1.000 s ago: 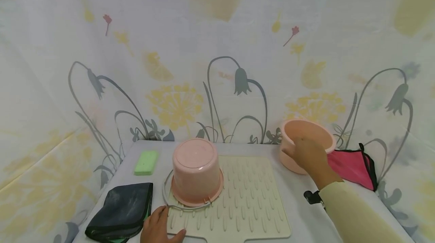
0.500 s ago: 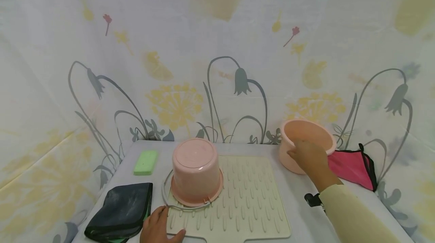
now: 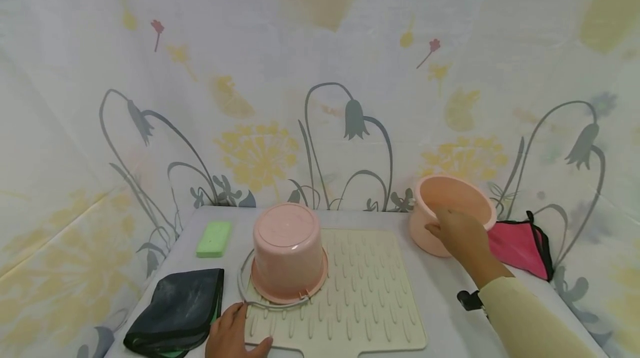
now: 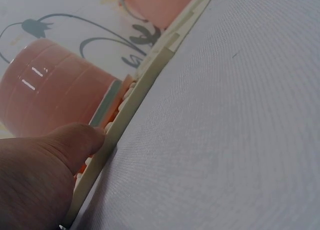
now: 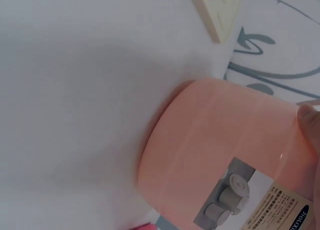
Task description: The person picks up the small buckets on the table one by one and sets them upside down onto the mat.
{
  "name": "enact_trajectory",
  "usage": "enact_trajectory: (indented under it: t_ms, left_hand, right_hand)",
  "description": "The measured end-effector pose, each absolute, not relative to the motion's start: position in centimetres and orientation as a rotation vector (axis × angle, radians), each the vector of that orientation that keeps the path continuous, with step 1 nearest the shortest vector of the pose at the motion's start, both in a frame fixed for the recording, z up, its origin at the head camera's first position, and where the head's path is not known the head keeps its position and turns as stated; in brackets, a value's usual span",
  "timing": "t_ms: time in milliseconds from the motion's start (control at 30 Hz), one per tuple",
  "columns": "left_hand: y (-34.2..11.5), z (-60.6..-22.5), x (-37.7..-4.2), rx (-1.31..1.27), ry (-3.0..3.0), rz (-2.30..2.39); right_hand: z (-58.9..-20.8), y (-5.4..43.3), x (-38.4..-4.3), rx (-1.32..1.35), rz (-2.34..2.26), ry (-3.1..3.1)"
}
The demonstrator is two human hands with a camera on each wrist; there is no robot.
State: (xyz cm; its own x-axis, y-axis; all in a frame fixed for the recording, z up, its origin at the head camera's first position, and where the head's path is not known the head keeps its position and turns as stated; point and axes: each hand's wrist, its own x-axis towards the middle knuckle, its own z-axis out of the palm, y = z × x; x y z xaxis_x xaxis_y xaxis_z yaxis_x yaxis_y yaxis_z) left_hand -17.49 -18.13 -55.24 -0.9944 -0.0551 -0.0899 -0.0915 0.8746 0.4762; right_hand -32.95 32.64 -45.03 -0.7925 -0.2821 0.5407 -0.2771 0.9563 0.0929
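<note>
My right hand (image 3: 462, 235) grips the near rim of an upright pink bucket (image 3: 430, 233) at the back right, thumb outside and fingers hidden within. In the right wrist view its thumb (image 5: 309, 122) lies on the bucket's wall above a printed label (image 5: 260, 205). My left hand (image 3: 235, 331) rests at the front left corner of a cream ridged board (image 3: 370, 291), its thumb (image 4: 82, 140) on the front edge. A second pink bucket (image 3: 289, 258) stands upside down on the board's left side, and its grey handle (image 3: 280, 307) reaches the left fingertips.
Left of the board lie a folded black cloth-like item (image 3: 177, 305) and a green block (image 3: 214, 239). A red pouch with black trim (image 3: 520, 247) lies right of the upright bucket. A patterned curtain (image 3: 320, 97) hangs behind the table.
My right hand and forearm have shifted slightly right along the upright bucket's rim, and the bucket has turned a little. The left hand and the upside-down bucket stay where they were.
</note>
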Motion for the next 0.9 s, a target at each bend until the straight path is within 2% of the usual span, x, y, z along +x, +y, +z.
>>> enact_trajectory:
  t_ms: [433, 900]
  left_hand:
    - [-18.1, -55.3, -17.7, -0.119, 2.968, 0.753]
    - [-18.1, -55.3, -17.6, -0.114, 2.969, 0.751]
  right_hand:
    - [-44.8, 32.5, -30.8, 0.526, -0.002, -2.264]
    - [-45.8, 31.2, -29.0, 0.425, 0.024, -2.207]
